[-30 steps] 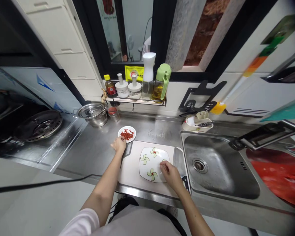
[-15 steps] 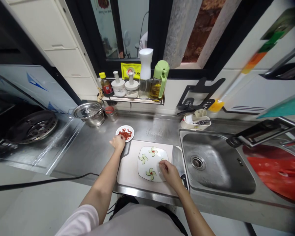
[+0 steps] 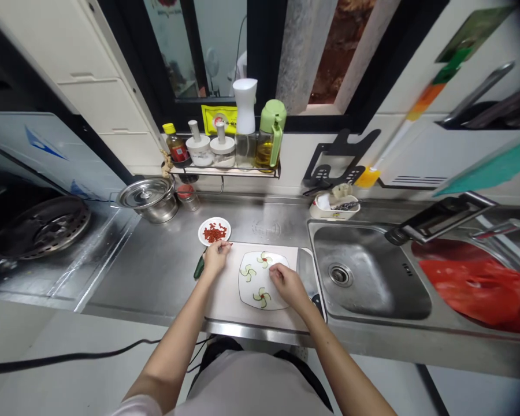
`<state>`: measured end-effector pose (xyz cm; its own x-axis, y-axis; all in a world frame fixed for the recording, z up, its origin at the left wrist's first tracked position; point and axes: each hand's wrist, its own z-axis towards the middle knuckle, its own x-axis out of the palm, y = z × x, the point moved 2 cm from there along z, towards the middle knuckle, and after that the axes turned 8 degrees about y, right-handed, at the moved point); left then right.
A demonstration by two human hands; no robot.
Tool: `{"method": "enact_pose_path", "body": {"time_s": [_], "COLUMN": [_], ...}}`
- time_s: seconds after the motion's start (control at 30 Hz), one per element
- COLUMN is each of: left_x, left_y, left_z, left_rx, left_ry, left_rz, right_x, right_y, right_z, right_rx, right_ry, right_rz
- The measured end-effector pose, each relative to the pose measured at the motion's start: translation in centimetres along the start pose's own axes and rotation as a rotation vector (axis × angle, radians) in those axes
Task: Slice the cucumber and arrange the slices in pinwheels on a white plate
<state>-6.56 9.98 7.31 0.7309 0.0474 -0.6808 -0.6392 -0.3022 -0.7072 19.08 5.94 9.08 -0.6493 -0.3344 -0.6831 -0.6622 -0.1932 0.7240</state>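
My left hand [image 3: 215, 259] is closed in a pinch with a small red goji berry [image 3: 231, 244] at its fingertips, over the left side of the pale cutting board [image 3: 225, 300]. Just behind it stands a small white dish [image 3: 202, 233] of red goji berries [image 3: 214, 232]. A dark green cucumber piece [image 3: 199, 267] lies beside that hand, partly hidden. My right hand [image 3: 288, 284], fingers pinched together, hovers at the right of a white square plate [image 3: 247, 292]. On the plate, green cucumber slices [image 3: 248, 273] form pinwheels, some with red centres; whatever the right fingers hold is hidden.
A sink [image 3: 372, 277] adjoins the board on the right, with a faucet [image 3: 442, 219] over it. A lidded steel pot [image 3: 149, 199] and small jar [image 3: 188, 197] stand back left. A condiment rack [image 3: 242, 171] hangs behind. A knife handle [image 3: 317, 302] shows at the board's right edge.
My left hand has drawn back from the dish towards the plate, bringing a goji berry with it. My right hand stays near the plate's right side. The whole view has shifted slightly.
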Motion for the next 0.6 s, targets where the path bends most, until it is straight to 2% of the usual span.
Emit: {"method": "enact_pose_path", "body": {"time_s": [0.2, 0.27, 0.4, 0.6], "left_x": [0.0, 0.0, 0.2, 0.4], "left_y": [-3.1, -3.8, -4.6, -5.1], "left_z": [-3.5, -4.3, -5.2, -5.6], "left_rx": [0.337, 0.39, 0.414, 0.36], "left_ry": [0.155, 0.181, 0.212, 0.275], "left_rz": [0.219, 0.282, 0.346, 0.411], "right_x": [-0.2, 0.1, 0.7, 1.1], "right_y": [3.2, 3.7, 4.1, 4.1], "right_z": [2.3, 2.8, 3.4, 3.7], "right_rx": [-0.104, -0.126, -0.148, -0.139], "right_ry": [0.004, 0.028, 0.062, 0.109], "right_rz": [-0.038, -0.049, -0.083, -0.148]}}
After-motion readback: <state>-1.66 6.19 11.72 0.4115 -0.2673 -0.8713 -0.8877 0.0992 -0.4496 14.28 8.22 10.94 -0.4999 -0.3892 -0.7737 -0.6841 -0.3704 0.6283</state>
